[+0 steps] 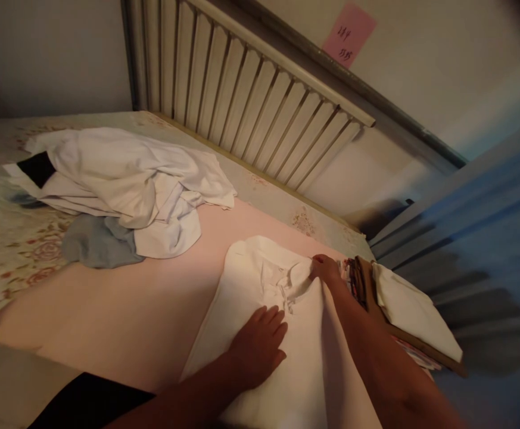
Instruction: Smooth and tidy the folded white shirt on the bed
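A white garment (295,351) lies spread on the pink sheet in front of me, with crumpled folds around a gathered opening near its far end. My left hand (260,345) rests flat on it just below those folds, fingers stretched out. At the garment's far right edge, my right hand (326,268) pinches the cloth between thumb and fingers. What exact kind of garment it is, I cannot make out.
Left on the floral bedding (45,250) is a heap of white clothes (130,173) with a grey piece (101,241). Folded items (416,310) are stacked at the right by a blue curtain (487,238). A radiator (251,95) runs along the wall behind the pink sheet (152,310).
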Available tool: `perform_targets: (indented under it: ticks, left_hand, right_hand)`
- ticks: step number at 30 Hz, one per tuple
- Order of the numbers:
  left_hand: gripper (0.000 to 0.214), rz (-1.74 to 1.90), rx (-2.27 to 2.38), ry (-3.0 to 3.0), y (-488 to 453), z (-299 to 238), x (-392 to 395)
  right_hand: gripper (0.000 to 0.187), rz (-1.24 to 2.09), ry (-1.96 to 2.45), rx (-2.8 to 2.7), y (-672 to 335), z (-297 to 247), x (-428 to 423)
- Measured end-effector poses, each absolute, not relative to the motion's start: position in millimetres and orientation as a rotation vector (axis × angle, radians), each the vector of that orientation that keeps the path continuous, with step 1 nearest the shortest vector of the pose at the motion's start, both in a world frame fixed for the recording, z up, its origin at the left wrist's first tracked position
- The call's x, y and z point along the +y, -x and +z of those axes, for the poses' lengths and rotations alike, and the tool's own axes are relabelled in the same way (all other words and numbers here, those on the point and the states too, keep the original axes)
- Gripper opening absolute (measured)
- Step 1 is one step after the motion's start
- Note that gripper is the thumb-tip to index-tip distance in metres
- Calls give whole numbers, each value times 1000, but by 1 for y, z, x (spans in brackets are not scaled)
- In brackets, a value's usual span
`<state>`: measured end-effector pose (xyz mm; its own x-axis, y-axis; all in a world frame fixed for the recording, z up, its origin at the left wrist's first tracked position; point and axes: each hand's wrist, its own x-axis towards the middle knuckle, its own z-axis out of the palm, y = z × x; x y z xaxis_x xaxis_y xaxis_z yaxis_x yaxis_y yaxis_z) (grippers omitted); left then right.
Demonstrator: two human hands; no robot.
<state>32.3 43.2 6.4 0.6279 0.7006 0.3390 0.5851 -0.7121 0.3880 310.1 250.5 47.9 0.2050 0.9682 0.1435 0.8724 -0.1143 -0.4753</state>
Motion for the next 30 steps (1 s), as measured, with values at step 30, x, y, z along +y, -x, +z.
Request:
perform_targets:
  ticks: [30]
  left_hand:
    - [50, 717, 1069, -2652, -34, 4, 43]
  right_hand:
    - [18, 373, 1708, -2353, -233, 83, 236]
